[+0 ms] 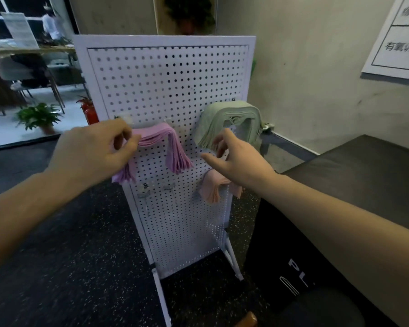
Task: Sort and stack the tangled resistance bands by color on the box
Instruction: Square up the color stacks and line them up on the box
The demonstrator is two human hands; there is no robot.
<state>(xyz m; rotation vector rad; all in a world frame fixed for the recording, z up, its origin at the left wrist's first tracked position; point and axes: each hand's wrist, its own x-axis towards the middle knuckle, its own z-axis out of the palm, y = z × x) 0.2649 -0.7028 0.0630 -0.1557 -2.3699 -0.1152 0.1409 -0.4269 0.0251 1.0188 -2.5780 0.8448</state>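
Observation:
A thick bundle of purple resistance bands (172,147) hangs over hooks on a white pegboard stand (165,86). My left hand (97,149) pinches the left part of that purple bundle between thumb and fingers. To the right hangs a bundle of pale green bands (232,116). My right hand (236,156) is in front of its lower left end with fingers spread, holding nothing. A smaller pink bundle (213,187) hangs lower on the board, partly hidden by my right wrist. The black box (354,171) stands at the right.
The pegboard stand rests on white feet (162,293) on a dark speckled floor. A wall runs behind and to the right. A red fire extinguisher (90,112) and a potted plant (38,116) sit at the left, beyond a glass partition.

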